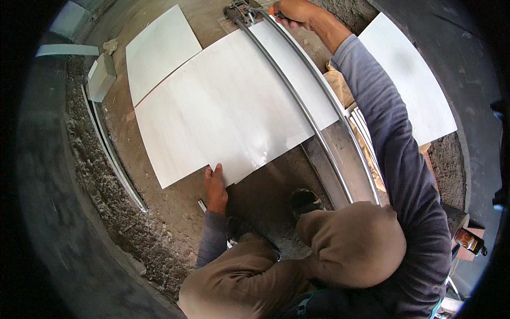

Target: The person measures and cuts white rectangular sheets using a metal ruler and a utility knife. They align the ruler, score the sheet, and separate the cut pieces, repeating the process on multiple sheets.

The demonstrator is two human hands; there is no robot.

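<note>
A large white tile (223, 106) with a notch cut from its near edge lies under the two steel rails of a manual tile cutter (313, 125). My left hand (216, 192) holds the tile at the notch, its thumb and fingertips on the upper face and the other fingers partly hidden. At the far end of the rails, my right hand (296, 13) is closed around the cutter's handle (272, 10), of which an orange bit shows. The metal base of the cutter (345, 154) shows between the rails near my knee.
Another white tile (162, 48) lies at the far left, and one more (406, 80) on the right beyond my arm. Metal strips (114, 154) and a pale block (101, 77) rest at the left. A dark bottle (470, 242) is at the lower right.
</note>
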